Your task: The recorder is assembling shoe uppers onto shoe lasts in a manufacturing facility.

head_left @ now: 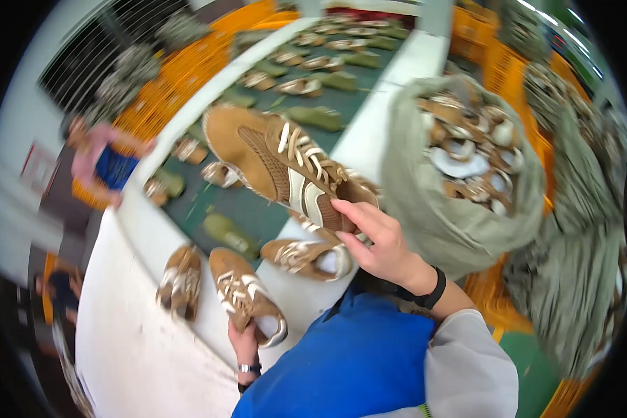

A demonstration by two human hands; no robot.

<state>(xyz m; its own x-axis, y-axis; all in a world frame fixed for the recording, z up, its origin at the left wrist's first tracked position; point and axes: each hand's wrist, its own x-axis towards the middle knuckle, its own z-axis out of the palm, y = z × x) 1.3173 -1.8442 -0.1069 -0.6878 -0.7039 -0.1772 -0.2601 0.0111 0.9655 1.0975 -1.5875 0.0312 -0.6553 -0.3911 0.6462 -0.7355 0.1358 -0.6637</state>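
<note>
A long white desk (376,111) is seen running from the top of the frame down to the lower left. Its middle is covered by a dark green belt (188,223), and on it are spread many brown and white shoes and green soft pieces (313,117). Orange crates (181,63) are stacked at the upper left and on the right. A big grey-green sack (432,202), filled with more shoes, is seen at the right. A blue apron (348,355) is shown at the bottom. A person in pink (94,153) can be seen at the left, by the desk.

A brown shoe with white stripes (279,160) is held up in the middle, its toe pointed to the upper left. A second shoe (237,285) is held lower down, at the desk's near end. It is set between two other shoes (181,282).

The raised shoe is pinched at the heel by the right hand (380,240). The second shoe is gripped at its heel end by the left hand (244,345). A black band (435,289) is worn on the right wrist.
</note>
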